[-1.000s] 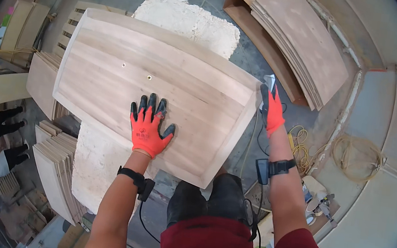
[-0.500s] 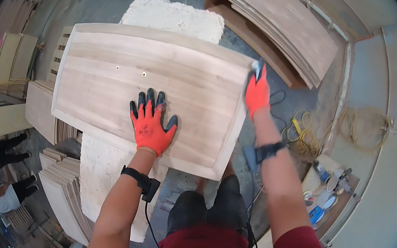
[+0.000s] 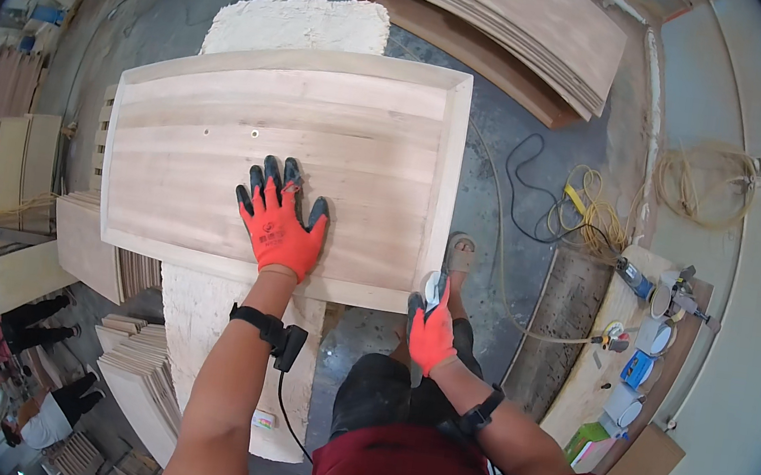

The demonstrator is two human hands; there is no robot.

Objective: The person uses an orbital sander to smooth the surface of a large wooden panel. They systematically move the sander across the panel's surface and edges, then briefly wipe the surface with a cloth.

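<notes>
A pale framed wooden panel (image 3: 360,177) with two small holes lies flat on rough white padded supports (image 3: 293,26). In an orange-red glove with black fingertips, my left hand (image 3: 280,232) rests on the panel with its fingers spread, holding nothing. At the panel's near right corner is my right hand (image 3: 433,333), gloved alike. Its fingers are closed round a small whitish pad (image 3: 433,288), set against the corner edge. The glove covers much of the pad, so its exact kind cannot be made out.
Stacked boards (image 3: 524,26) lie at the far right, and more thin panels (image 3: 137,369) stand at the near left. A yellow cable coil (image 3: 594,206) and a dark cord lie on the floor. Tools (image 3: 636,279) sit on a bench at right. Two people are at the far left.
My right hand has moved from the panel's far right corner down to its near right corner with the pad. My left hand stays spread on the panel. The view has shifted slightly.
</notes>
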